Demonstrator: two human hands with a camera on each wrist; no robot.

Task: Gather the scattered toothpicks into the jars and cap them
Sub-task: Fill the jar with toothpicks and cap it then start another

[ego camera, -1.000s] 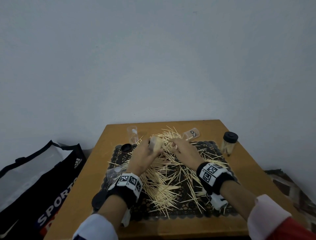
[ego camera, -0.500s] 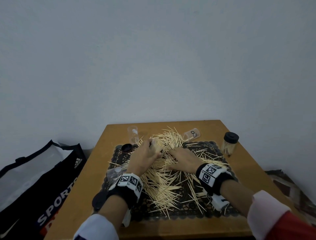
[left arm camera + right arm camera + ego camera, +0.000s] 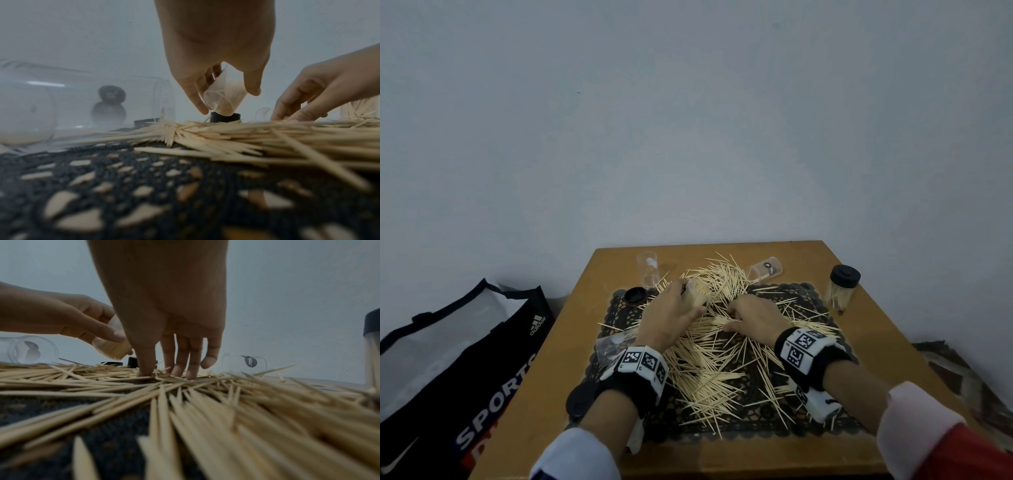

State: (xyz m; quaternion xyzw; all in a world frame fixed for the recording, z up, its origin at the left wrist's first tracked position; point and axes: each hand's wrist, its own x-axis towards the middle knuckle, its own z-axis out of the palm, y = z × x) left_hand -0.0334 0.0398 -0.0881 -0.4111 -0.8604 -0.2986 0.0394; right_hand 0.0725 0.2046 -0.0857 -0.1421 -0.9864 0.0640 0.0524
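- Wooden toothpicks (image 3: pixel 709 346) lie strewn in a thick heap over a dark lace mat (image 3: pixel 804 298) on the worktop (image 3: pixel 558 359).
- Left hand (image 3: pixel 671 315) has its grip clamped around a small clear jar (image 3: pixel 223 99), tilted, partly filled with toothpicks, just above the heap.
- Right hand (image 3: pixel 753 317) presses its fingertips (image 3: pixel 144 371) down into the heap, fingers bent; whether its grip pinches any toothpicks, I cannot tell.
- A capped jar (image 3: pixel 842 289) holding toothpicks stands near the worktop's right edge.
- Two empty clear jars lie at the far side: one left (image 3: pixel 649 270), one right (image 3: pixel 765 269).
- A black cap (image 3: pixel 635 295) rests on the mat's far left corner.
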